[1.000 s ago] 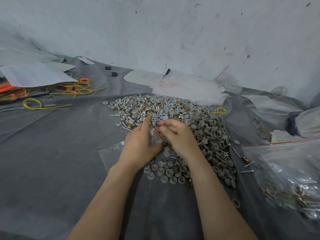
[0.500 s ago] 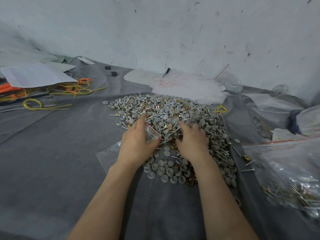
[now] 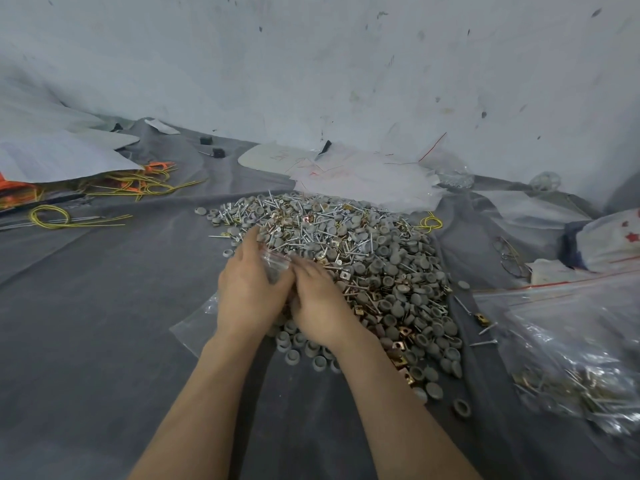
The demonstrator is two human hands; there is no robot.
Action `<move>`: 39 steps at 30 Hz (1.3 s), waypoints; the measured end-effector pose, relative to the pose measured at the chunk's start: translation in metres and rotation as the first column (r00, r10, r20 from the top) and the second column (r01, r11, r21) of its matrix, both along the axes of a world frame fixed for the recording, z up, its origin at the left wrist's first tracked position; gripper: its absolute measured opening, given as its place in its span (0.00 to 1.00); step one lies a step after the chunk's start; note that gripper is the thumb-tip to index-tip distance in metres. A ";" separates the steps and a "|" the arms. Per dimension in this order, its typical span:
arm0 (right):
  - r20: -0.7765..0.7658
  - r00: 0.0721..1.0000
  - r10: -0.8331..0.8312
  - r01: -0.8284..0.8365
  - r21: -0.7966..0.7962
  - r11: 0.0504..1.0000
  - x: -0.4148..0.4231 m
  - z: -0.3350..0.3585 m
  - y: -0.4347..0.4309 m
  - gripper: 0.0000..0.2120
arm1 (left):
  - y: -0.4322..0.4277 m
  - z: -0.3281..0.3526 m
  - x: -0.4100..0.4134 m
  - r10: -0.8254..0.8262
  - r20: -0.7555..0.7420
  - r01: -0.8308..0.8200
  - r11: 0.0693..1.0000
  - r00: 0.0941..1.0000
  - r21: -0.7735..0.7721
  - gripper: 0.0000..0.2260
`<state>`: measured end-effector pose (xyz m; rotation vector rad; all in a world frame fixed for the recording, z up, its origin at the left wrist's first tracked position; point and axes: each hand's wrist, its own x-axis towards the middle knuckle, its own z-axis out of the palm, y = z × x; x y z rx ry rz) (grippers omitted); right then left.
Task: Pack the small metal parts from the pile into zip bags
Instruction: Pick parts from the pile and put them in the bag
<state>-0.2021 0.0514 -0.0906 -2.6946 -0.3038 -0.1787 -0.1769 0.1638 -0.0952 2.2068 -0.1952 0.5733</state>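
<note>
A broad pile of small parts (image 3: 374, 258) lies on the grey cloth: grey caps, silver screws and brass square clips. My left hand (image 3: 247, 289) grips a small clear zip bag (image 3: 275, 266) at the pile's near left edge, with the bag's mouth facing right. My right hand (image 3: 320, 301) is pressed against the left, its fingers bunched in a pinch at the bag's mouth. The parts it pinches are mostly hidden behind the fingers.
An empty clear bag (image 3: 194, 327) lies flat under my left wrist. Large zip bags (image 3: 571, 358) holding packed parts lie at the right. Yellow and orange wires (image 3: 138, 183) and papers (image 3: 59, 157) are at the far left, more plastic sheets (image 3: 363, 178) behind the pile. A wall rises behind.
My right hand, spread on the pile half a second ago, has drawn back left to the bag's mouth. My left hand has kept hold of the small bag.
</note>
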 end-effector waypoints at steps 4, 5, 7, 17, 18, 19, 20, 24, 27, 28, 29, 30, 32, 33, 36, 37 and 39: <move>0.022 0.988 -0.156 0.157 -0.101 0.982 0.001 -0.001 -0.014 0.24 | 0.002 -0.001 0.000 0.019 -0.021 -0.018 1.000 1.000 0.022 0.35; 0.001 0.974 -0.228 0.227 -0.119 0.967 0.001 0.002 -0.021 0.23 | 0.002 -0.001 0.000 0.019 -0.030 -0.018 0.999 0.999 0.035 0.36; -0.041 0.936 -0.350 0.344 -0.102 0.933 0.000 0.009 -0.035 0.21 | 0.002 -0.001 -0.001 0.013 -0.049 -0.010 0.998 0.999 0.057 0.35; 0.120 0.884 -0.453 0.422 0.216 0.880 -0.006 0.020 -0.049 0.08 | -0.003 0.000 -0.005 -0.114 -0.065 0.119 0.990 0.991 0.070 0.36; 0.118 0.901 -0.417 0.391 0.192 0.900 -0.006 0.020 -0.045 0.07 | -0.003 0.000 -0.005 -0.124 -0.068 0.128 0.990 0.990 0.065 0.36; 0.109 0.917 -0.383 0.366 0.148 0.919 -0.007 0.019 -0.041 0.08 | -0.004 0.000 -0.006 -0.131 -0.069 0.135 0.989 0.989 0.058 0.36; 0.092 0.929 -0.358 0.350 0.090 0.932 -0.006 0.017 -0.037 0.10 | -0.004 0.000 -0.006 -0.137 -0.065 0.140 0.989 0.989 0.053 0.36; 0.016 0.930 -0.368 0.368 -0.089 0.926 -0.005 0.012 -0.027 0.16 | -0.004 0.000 -0.006 -0.144 -0.047 0.146 0.987 0.989 0.062 0.35; -0.008 0.922 -0.387 0.384 -0.122 0.915 -0.005 0.012 -0.028 0.14 | -0.004 0.000 -0.005 -0.139 -0.048 0.142 0.988 0.989 0.065 0.35; -0.022 0.924 -0.382 0.376 -0.135 0.917 -0.005 0.013 -0.028 0.14 | -0.004 0.000 -0.005 -0.140 -0.050 0.143 0.988 0.989 0.064 0.35; -0.037 0.926 -0.376 0.367 -0.148 0.918 -0.005 0.013 -0.028 0.14 | -0.004 -0.001 -0.005 -0.143 -0.054 0.146 0.987 0.988 0.061 0.35; -0.049 0.926 -0.373 0.362 -0.158 0.919 -0.005 0.013 -0.029 0.14 | -0.004 -0.001 -0.005 -0.145 -0.056 0.148 0.987 0.988 0.057 0.35; -0.064 0.924 -0.376 0.362 -0.163 0.918 -0.005 0.014 -0.029 0.14 | -0.003 -0.002 -0.005 -0.149 -0.057 0.152 0.987 0.987 0.053 0.35; -0.066 0.923 -0.380 0.367 -0.158 0.917 -0.004 0.013 -0.029 0.13 | -0.003 -0.002 -0.005 -0.149 -0.060 0.152 0.987 0.987 0.053 0.35; -0.061 0.918 -0.392 0.382 -0.134 0.914 -0.004 0.013 -0.029 0.12 | -0.004 -0.002 -0.004 -0.145 -0.063 0.148 0.988 0.987 0.053 0.35; -0.059 0.916 -0.398 0.388 -0.126 0.913 -0.004 0.013 -0.029 0.11 | -0.004 -0.003 -0.003 -0.146 -0.059 0.149 0.987 0.987 0.053 0.35; -0.049 0.910 -0.412 0.405 -0.110 0.908 -0.004 0.012 -0.027 0.11 | -0.004 -0.003 -0.003 -0.154 -0.050 0.157 0.986 0.987 0.051 0.36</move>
